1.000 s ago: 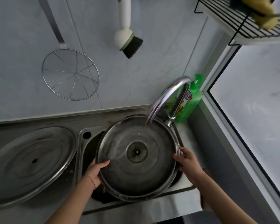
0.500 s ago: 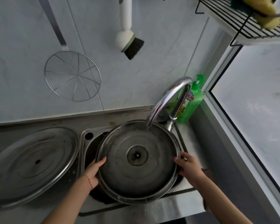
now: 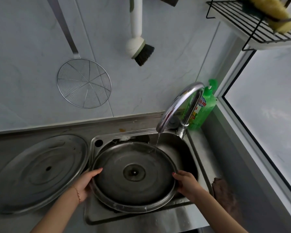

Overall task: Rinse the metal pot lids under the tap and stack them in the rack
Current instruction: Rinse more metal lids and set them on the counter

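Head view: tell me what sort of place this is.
Most likely a home kitchen's washing-up corner. A steel sink sits under a running tap, a bottle of green dish soap stands behind it, and a scrub brush hangs on the tiled wall.

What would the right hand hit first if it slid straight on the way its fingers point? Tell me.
The right hand points left across the pot lid it grips. Going straight on, it would probably meet the lid's raised centre first, though depth is hard to judge.
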